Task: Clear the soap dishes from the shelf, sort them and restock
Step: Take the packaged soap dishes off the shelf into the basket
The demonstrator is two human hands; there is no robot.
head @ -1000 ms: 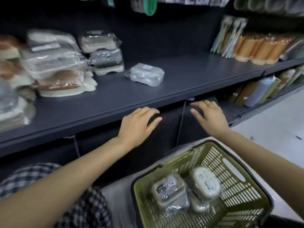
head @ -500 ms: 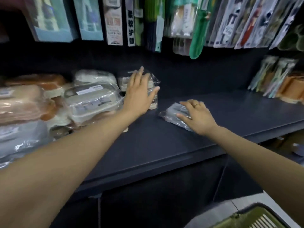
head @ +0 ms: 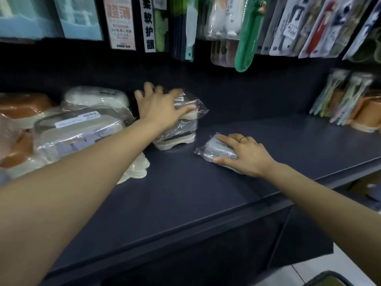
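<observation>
Left hand (head: pixel 158 109) clasping stacked wrapped soap dishes (head: pixel 179 129); right hand (head: pixel 245 154) clasping lone grey dish (head: pixel 216 150), labels illegible

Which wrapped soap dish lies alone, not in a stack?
The small grey soap dish under the right hand, apart from the stacks at left.
</observation>
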